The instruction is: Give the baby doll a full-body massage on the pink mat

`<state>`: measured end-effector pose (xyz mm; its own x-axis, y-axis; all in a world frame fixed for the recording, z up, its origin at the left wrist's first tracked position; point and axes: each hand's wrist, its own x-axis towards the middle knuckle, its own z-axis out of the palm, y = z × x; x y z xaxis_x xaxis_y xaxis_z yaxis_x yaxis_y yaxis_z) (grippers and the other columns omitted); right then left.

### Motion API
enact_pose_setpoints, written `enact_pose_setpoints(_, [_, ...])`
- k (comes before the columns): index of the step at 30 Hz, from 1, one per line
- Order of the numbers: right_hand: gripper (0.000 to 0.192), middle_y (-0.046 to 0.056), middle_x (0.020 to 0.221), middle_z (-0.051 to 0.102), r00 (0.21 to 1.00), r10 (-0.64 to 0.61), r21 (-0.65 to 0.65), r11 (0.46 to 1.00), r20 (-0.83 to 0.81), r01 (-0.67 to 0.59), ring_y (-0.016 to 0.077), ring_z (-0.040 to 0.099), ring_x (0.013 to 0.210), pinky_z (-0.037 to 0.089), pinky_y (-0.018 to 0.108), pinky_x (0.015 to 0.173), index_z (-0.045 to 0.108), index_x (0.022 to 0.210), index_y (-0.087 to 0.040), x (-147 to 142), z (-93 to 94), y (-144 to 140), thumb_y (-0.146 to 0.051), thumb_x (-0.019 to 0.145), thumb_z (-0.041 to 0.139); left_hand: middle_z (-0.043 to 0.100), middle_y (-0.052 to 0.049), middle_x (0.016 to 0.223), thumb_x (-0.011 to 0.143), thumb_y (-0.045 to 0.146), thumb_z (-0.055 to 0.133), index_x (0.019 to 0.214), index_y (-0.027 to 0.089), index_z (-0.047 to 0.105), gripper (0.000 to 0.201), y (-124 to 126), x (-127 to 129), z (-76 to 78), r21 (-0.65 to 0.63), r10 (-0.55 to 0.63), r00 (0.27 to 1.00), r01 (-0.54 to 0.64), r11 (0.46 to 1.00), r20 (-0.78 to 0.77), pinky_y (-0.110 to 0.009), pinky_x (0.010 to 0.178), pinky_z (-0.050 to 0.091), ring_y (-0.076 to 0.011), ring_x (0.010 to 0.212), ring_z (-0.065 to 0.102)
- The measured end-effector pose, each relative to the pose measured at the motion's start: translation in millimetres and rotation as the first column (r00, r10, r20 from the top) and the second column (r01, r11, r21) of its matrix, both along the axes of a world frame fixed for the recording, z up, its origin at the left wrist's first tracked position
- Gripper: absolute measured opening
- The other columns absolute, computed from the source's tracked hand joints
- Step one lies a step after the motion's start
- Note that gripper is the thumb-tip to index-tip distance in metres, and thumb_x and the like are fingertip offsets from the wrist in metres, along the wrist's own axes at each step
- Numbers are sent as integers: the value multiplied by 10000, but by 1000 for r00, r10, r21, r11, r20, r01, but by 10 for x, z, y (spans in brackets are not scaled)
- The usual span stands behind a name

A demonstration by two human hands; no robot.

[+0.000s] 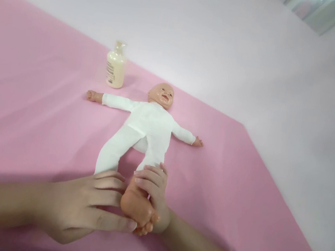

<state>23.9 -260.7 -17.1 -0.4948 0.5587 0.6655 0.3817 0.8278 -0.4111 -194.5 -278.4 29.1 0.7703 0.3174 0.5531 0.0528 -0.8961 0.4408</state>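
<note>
A baby doll [156, 119] lies on its back, arms spread, in a white cloth suit with bare plastic head, hands and foot. One doll foot [137, 206] is lifted towards me, its sole and toes showing. My right hand [157, 195] is closed around the ankle and side of this foot. From the left, my left hand [90, 204] reaches across with fingers stretched out and a little apart; a fingertip touches the sole near the toes. The doll's other lower leg and foot are hidden behind my left hand.
A pump bottle [116, 68] of pale yellow liquid stands beyond the doll's outstretched arm. The pink cloth [39, 62] beneath has soft folds and ends in a slanting edge against a white surface [256, 71]. A blurred shiny object [314, 11] is at the top right.
</note>
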Motion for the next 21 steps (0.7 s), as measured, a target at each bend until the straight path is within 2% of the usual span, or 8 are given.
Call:
enact_pose_setpoints(1, [472, 82, 1013, 639, 997, -22, 50, 998, -71, 26, 293, 594, 1027, 313, 572, 1073, 545, 1159, -244, -24, 72, -15, -587, 881, 378, 636, -93, 1254, 885, 77, 399, 1371, 236, 444, 514, 3, 0, -4, -8, -10, 1000, 10, 1000, -4, -458, 1034, 429, -240, 1159, 524])
enact_pose_setpoints(3, [469, 57, 940, 645, 996, -9, 88, 996, -91, 17, 248, 612, 940, 317, 524, 1066, 562, 1118, -243, -65, 203, -37, -582, 917, 309, 652, -98, 1215, 896, 90, 390, 1363, 228, 450, 490, 8, -5, -15, -13, -22, 1000, 22, 1000, -2, -451, 1017, 441, -238, 1124, 543])
enact_pose_setpoints(5, [362, 28, 912, 651, 999, 0, 85, 996, -48, 4, 204, 618, 893, 311, 470, 1071, 572, 1058, -245, -89, 285, -43, -509, 943, 352, 673, -113, 1130, 894, 89, 395, 1343, 192, 465, 466, 10, -16, -31, 7, -14, 1000, 14, 1000, 19, -455, 994, 454, -241, 1072, 563])
enact_pose_setpoints(8, [191, -16, 858, 662, 1000, -3, 95, 995, -25, 6, 148, 626, 850, 254, 421, 1115, 578, 939, -237, -99, 299, -30, -330, 953, 412, 679, -114, 987, 879, 69, 415, 1322, 141, 475, 454, 4, -36, -56, 46, 44, 996, -47, 998, 77, -471, 973, 463, -240, 988, 582])
enact_pose_setpoints(12, [158, -61, 746, 651, 1000, -6, 130, 992, 3, 6, 101, 630, 757, 182, 416, 1162, 553, 824, -231, -98, 239, -13, -218, 920, 429, 670, -102, 959, 851, 23, 422, 1322, 130, 463, 485, -8, -40, -64, -10, 93, 990, -92, 996, 103, -428, 902, 496, -215, 906, 581])
enact_pose_setpoints(15, [96, -74, 692, 630, 1000, 4, 117, 993, 23, -7, 93, 621, 682, 269, 399, 1120, 493, 793, -229, -109, 205, -3, -211, 874, 445, 676, -97, 945, 847, 19, 426, 1287, 138, 491, 460, -5, -29, -55, -48, 82, 991, -77, 996, 106, -406, 852, 507, -209, 870, 578])
enact_pose_setpoints(17, [69, -85, 643, 606, 1000, -7, 123, 992, -20, 10, 90, 604, 618, 339, 385, 1067, 435, 778, -232, -124, 180, 7, -217, 844, 451, 681, -109, 963, 852, 33, 436, 1251, 136, 517, 420, 2, -25, -54, -38, 75, 991, -71, 997, 112, -418, 863, 503, -223, 897, 583])
enact_pose_setpoints(21, [131, -98, 585, 562, 998, -35, 128, 991, -52, 42, 93, 566, 529, 395, 395, 1021, 376, 780, -241, -144, 142, 30, -302, 815, 487, 682, -109, 986, 858, 41, 435, 1211, 147, 538, 382, 12, -36, -68, -41, 49, 993, -45, 998, 104, -443, 918, 482, -227, 914, 584])
